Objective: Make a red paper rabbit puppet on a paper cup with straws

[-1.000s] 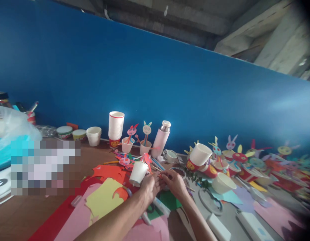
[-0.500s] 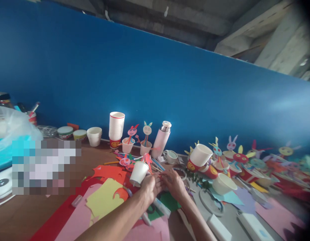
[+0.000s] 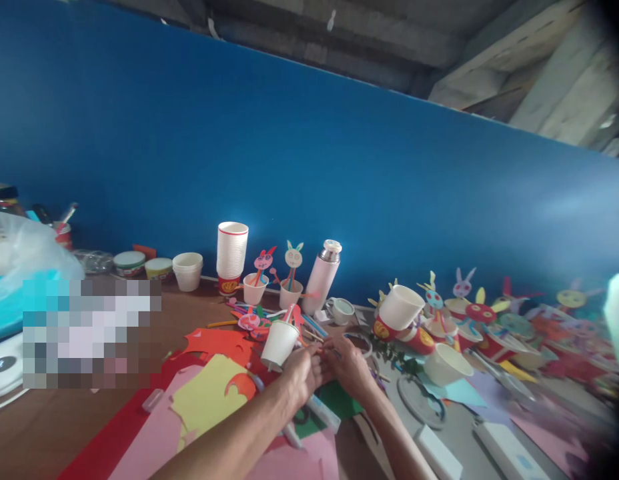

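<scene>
My left hand (image 3: 305, 369) and my right hand (image 3: 343, 357) meet fingertip to fingertip above the paper-strewn table. The fingers of both are closed, and whatever they pinch is too small and hidden to name. Just left of my left hand a white paper cup (image 3: 279, 343) lies tilted, with a thin stick poking from its base and a straw at its mouth. Whether the left hand touches this cup I cannot tell. Beneath my hands are green paper (image 3: 342, 398) and a capped glue tube (image 3: 323, 413). Thin sticks (image 3: 317, 327) lie just beyond my fingers.
Two cup puppets (image 3: 256, 288), a tall cup stack (image 3: 232, 253) and a pink thermos (image 3: 323, 277) stand along the blue partition (image 3: 309, 153). Right of my hands are a tape roll (image 3: 422, 400), white cups (image 3: 401, 309) and several finished puppets (image 3: 482, 320). Yellow paper (image 3: 209, 390) lies left.
Both hands stay almost in place, with only slight finger movement. At the far right edge a pale greenish object now stands higher and larger in view.
</scene>
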Action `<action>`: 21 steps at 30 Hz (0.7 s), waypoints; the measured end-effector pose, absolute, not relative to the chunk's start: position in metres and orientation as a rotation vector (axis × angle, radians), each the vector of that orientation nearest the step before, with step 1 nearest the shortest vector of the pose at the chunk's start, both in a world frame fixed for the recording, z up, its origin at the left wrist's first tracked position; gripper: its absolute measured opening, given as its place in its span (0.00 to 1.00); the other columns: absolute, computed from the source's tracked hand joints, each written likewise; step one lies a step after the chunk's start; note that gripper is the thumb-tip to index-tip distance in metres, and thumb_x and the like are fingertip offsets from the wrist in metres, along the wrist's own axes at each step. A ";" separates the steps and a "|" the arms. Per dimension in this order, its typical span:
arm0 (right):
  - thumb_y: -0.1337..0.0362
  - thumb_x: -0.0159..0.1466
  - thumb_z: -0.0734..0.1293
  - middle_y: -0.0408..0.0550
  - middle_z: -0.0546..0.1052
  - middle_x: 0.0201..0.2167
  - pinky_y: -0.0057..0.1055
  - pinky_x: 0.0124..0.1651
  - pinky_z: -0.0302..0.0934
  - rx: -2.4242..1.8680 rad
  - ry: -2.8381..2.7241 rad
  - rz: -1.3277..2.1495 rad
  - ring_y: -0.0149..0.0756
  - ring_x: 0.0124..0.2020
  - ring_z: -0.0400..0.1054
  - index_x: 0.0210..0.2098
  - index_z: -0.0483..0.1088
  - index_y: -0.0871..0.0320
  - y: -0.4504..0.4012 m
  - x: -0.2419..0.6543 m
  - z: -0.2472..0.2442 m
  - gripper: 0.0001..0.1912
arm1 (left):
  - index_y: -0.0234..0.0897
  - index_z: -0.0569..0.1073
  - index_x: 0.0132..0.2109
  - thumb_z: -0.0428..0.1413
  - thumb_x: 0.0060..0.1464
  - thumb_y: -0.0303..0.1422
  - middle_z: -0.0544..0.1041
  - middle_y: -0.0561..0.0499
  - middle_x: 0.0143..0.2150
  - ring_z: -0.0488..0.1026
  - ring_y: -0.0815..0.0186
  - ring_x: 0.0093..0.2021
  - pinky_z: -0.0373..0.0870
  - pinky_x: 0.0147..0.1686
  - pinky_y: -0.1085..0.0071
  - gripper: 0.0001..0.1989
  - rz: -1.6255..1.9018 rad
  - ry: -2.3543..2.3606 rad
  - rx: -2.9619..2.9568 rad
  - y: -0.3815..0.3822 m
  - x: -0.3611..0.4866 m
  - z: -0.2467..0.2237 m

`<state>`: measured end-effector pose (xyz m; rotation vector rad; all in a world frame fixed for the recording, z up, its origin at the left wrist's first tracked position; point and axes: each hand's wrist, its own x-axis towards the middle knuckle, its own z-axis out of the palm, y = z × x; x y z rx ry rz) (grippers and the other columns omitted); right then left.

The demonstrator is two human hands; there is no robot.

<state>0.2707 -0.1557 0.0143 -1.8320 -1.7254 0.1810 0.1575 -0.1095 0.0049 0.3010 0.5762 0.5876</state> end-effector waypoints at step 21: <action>0.63 0.57 0.56 0.47 0.76 0.25 0.32 0.31 0.54 -1.949 -1.686 0.174 0.39 0.30 0.69 0.30 0.69 0.53 -0.157 0.266 0.025 0.11 | 0.33 0.66 0.26 0.47 0.50 0.19 0.69 0.50 0.20 0.68 0.69 0.21 0.63 0.28 0.70 0.09 0.674 0.642 0.333 -0.118 0.155 0.018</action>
